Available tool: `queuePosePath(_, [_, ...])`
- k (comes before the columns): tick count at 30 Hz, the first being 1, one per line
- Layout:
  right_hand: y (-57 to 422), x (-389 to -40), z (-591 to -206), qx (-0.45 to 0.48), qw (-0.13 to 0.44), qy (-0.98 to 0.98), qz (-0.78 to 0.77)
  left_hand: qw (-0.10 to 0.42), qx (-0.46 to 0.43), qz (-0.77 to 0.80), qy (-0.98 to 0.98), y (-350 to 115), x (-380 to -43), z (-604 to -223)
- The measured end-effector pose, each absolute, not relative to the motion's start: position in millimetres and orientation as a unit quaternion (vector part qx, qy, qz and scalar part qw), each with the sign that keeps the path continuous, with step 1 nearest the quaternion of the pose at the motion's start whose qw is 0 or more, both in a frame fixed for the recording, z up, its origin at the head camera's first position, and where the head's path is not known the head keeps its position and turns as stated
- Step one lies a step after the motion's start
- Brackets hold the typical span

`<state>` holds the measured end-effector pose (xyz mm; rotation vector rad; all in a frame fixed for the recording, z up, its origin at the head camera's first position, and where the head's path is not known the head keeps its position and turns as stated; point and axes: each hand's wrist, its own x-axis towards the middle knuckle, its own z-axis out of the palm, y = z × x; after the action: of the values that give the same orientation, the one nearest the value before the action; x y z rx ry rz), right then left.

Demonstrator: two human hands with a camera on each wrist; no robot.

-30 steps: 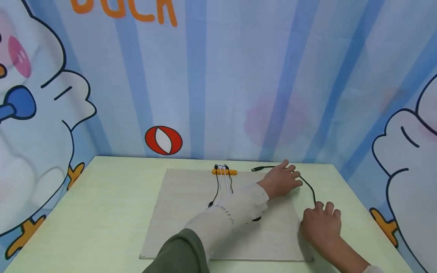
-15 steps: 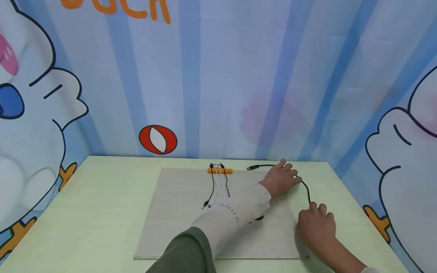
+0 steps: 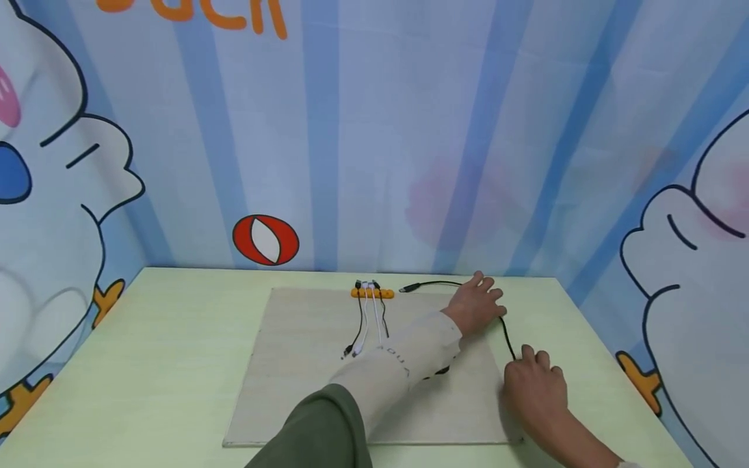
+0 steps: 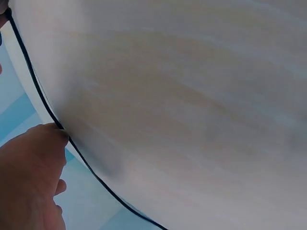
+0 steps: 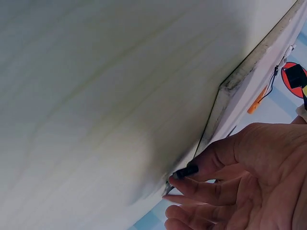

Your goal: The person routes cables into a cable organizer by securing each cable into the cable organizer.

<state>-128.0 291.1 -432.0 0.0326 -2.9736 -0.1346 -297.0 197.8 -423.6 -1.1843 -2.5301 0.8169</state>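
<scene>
A black cable (image 3: pixel 440 282) with a plug (image 3: pixel 410 287) at its far end curves over the table's back right. My left hand (image 3: pixel 474 304) holds it along its length; the left wrist view shows thumb and finger pinching the thin black cable (image 4: pixel 111 191). My right hand (image 3: pixel 535 385) is lower, by the board's right edge. In the right wrist view, its thumb and forefinger pinch a small black cable end (image 5: pixel 184 172), the other fingers loosely bent. Between the hands the cable runs nearly straight.
A pale board (image 3: pixel 304 383) lies on the light green table (image 3: pixel 164 364). At its back edge, an orange cable holder (image 3: pixel 372 294) bears several black and white cables. My left forearm hides part of the board and a dark object. A striped cartoon curtain (image 3: pixel 374 143) stands behind.
The cable's far plug has shifted left, with more cable showing beyond my left hand. The stretch between the hands is shorter and straighter. The head view has panned slightly right.
</scene>
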Motion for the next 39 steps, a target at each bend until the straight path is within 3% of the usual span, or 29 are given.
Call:
queuePosePath(27, [288.7,-130.2,-424.8,-0.01,0.113,-0.993,-0.022,0.175,-0.36,0.247,-0.883,192.0,-332.9,-437.6])
queuePosePath(39, [285.0,-134.0,-416.8,-0.023,0.136,-0.99,0.006,0.105,-0.355,0.163,-0.914,195.8,-330.9,-438.2])
